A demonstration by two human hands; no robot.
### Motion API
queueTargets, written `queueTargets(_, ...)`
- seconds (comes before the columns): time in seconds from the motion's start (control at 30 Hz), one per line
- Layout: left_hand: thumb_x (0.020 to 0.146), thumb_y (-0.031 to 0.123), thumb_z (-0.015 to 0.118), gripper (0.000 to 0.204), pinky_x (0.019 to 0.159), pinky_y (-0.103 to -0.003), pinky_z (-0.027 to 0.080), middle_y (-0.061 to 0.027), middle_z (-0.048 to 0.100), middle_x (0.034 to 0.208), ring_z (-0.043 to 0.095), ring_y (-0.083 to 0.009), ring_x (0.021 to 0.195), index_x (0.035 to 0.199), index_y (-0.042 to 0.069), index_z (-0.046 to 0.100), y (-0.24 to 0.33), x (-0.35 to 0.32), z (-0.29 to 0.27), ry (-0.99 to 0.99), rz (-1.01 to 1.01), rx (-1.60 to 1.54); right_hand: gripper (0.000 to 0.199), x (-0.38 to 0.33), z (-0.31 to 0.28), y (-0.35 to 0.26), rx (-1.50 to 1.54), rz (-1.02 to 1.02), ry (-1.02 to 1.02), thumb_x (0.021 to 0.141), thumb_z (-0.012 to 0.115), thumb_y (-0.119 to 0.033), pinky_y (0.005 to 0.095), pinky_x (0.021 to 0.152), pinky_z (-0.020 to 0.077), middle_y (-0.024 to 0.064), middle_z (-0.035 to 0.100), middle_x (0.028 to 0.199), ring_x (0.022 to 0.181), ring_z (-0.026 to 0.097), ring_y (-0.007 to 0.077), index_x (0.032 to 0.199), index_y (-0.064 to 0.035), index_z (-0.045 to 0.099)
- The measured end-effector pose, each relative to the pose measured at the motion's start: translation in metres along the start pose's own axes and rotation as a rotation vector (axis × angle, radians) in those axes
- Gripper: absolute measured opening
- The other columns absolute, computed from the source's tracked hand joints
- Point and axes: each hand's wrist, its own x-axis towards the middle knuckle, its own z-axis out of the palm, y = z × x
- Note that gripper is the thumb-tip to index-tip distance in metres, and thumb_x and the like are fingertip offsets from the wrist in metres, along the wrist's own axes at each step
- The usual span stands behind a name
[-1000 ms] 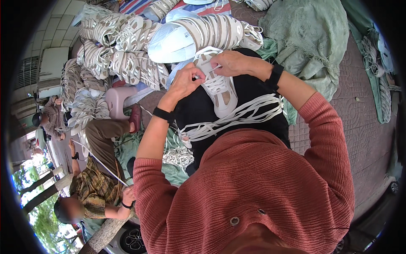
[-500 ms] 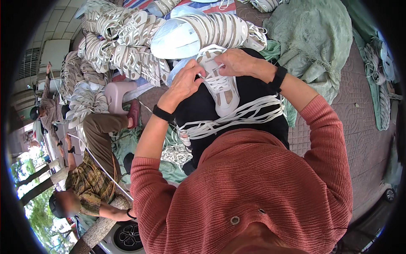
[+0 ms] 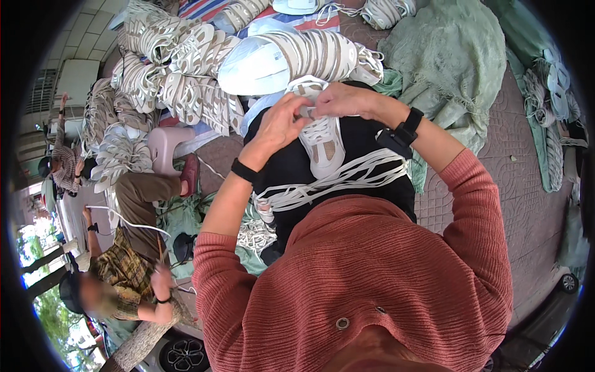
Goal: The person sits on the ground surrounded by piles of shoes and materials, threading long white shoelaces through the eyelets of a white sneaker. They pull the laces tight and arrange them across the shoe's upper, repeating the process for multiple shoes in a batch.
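A white and beige shoe upper (image 3: 326, 155) rests on my dark-clothed lap, toe end toward me, with white lacing across its front. My left hand (image 3: 280, 123) is closed in a pinch at the left side of the lacing, near the tongue. Opposite it, my right hand (image 3: 347, 101) pinches at the right side, its fingertips almost meeting the left ones. The shoelace (image 3: 319, 129) runs up under both hands; its ends are hidden by my fingers. Across my thighs lies a bundle of loose white laces (image 3: 334, 180).
Beyond my knees lies a nested row of shoe uppers (image 3: 319, 53), with more heaped in piles (image 3: 195, 102) to the left. A pink stool (image 3: 162, 150) and a co-worker in a plaid shirt (image 3: 130, 263) are left. A pale green sack (image 3: 455, 59) lies at the far right.
My hands have drawn closer together over the tongue, the right one turning so a dark wrist device shows. The co-worker's near hand has risen from beside my sleeve.
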Motion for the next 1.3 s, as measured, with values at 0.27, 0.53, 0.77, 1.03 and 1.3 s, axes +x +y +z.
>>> queueTargets(0.27, 0.088, 0.012, 0.055, 0.010, 0.067, -0.046, 0.049, -0.0164, 0.063, 0.082, 0.062, -0.0386, 0.080, 0.090, 0.003, 0.060, 0.007, -0.013, 0.026, 0.020, 0.064, 0.080, 0.021, -0.023, -0.024, -0.013, 0.016, -0.018, 0.242, 0.091, 0.060, -0.024, 0.0230, 0.056, 0.0359, -0.0044, 0.053, 0.069, 0.063, 0.045, 0.0066, 0.097, -0.0079, 0.072)
queueTargets(0.53, 0.081, 0.002, 0.058, 0.010, 0.067, -0.042, 0.048, -0.0119, 0.057, 0.085, 0.059, -0.0342, 0.075, 0.090, 0.005, 0.056, 0.027, -0.047, 0.025, 0.029, 0.269, 0.149, 0.020, -0.008, 0.016, 0.019, -0.667, -0.588, 0.501, 0.084, 0.065, -0.010, 0.0354, 0.075, 0.0440, 0.0106, 0.065, 0.077, 0.074, 0.062, 0.0237, 0.104, -0.0091, 0.069)
queueTargets(0.77, 0.082, -0.001, 0.057, 0.009, 0.067, -0.043, 0.046, -0.0134, 0.053, 0.082, 0.056, -0.0361, 0.075, 0.090, 0.002, 0.054, 0.031, -0.046, 0.028, 0.053, 0.273, 0.081, 0.004, -0.016, 0.021, 0.010, -0.932, -0.594, 0.538, 0.079, 0.063, -0.012, 0.0360, 0.076, 0.0395, 0.0069, 0.059, 0.072, 0.075, 0.060, 0.0230, 0.083, -0.0117, 0.064)
queueTargets(1.03, 0.083, 0.003, 0.057, 0.006, 0.067, -0.042, 0.048, -0.0125, 0.054, 0.084, 0.058, -0.0339, 0.074, 0.089, 0.004, 0.054, 0.031, -0.045, 0.031, 0.048, 0.272, 0.115, 0.004, -0.013, 0.024, 0.013, -1.054, -0.569, 0.581, 0.076, 0.059, -0.009, 0.0358, 0.077, 0.0360, 0.0053, 0.058, 0.083, 0.083, 0.061, 0.0195, 0.076, -0.0106, 0.062)
queueTargets(1.3, 0.087, 0.008, 0.054, 0.006, 0.068, -0.044, 0.046, -0.0143, 0.055, 0.085, 0.056, -0.0368, 0.074, 0.092, 0.004, 0.054, 0.036, -0.033, 0.040, 0.033, 0.329, 0.084, 0.006, 0.004, 0.036, 0.021, -0.725, -0.455, 0.587, 0.082, 0.060, -0.012, 0.0354, 0.075, 0.0352, 0.0047, 0.059, 0.085, 0.082, 0.060, 0.0236, 0.078, -0.0093, 0.062)
